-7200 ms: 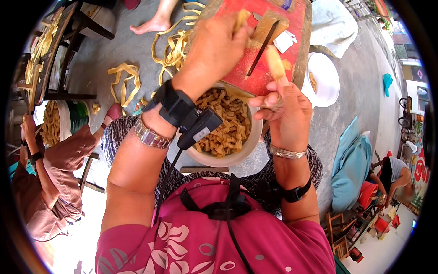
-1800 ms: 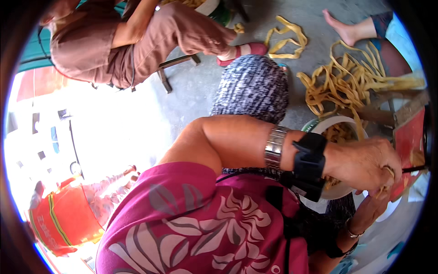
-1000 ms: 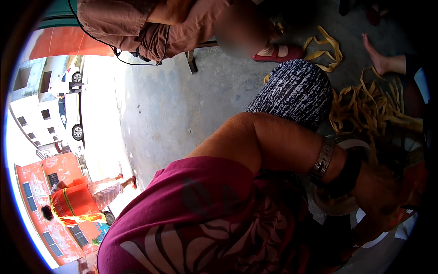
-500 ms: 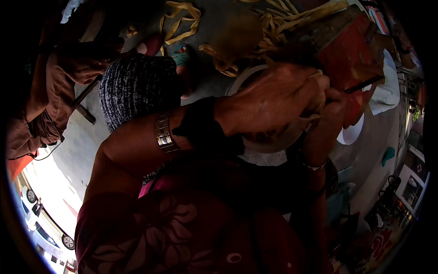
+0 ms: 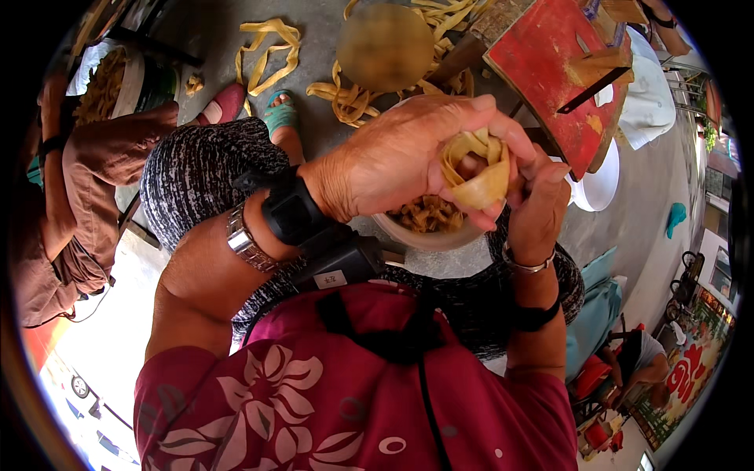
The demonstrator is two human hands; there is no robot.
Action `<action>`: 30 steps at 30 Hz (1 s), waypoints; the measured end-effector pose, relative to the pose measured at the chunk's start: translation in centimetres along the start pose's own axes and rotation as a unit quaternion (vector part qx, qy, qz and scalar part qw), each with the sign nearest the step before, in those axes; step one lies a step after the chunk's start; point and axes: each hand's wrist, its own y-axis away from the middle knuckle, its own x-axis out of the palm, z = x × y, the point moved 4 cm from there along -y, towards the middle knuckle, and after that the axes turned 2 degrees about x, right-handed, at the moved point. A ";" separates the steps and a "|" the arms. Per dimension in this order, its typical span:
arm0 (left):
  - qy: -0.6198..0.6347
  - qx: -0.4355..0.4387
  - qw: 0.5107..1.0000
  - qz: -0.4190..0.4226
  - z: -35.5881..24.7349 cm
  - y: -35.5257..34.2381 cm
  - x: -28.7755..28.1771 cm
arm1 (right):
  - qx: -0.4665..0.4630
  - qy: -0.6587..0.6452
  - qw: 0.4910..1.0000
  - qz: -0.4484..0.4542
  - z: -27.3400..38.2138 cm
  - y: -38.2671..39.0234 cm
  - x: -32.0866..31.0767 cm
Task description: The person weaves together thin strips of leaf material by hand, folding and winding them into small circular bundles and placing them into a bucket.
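Observation:
A pale yellow flat strip wound into a small ring sits between my hands. My left hand is cupped round it, with the palm side partly turned up and fingers curled along its far side. My right hand is closed against the ring's right side; some of its fingertips are hidden behind it. Just below the hands, a pale round tub holds many yellow-brown curled pieces. Both hands partly cover the tub.
Long yellow strips lie on the floor ahead. A red board with a wooden block and dark blade stands ahead right, near a white basin. At left sits a person in brown trousers beside a bucket of curled pieces.
The picture has brightened and shifted. My left hand has turned from back uppermost to show its curled fingers, and the wound strip, mostly hidden before, now shows its opening.

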 end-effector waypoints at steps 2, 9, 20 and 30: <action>0.007 0.020 1.000 -0.017 -0.3 0.0 -0.3 | -0.017 0.019 1.000 -0.014 -0.3 0.2 -0.4; 0.008 0.044 0.997 -0.062 -1.7 0.2 -1.6 | -0.024 0.029 0.999 -0.032 -1.3 1.3 -2.5; -0.117 0.046 0.983 -0.133 -1.2 0.1 -1.8 | 0.119 -0.145 0.972 0.139 0.2 1.2 1.0; -0.058 0.060 0.990 -0.114 -1.4 -0.1 -0.6 | 0.013 0.019 0.985 0.169 2.0 1.1 0.2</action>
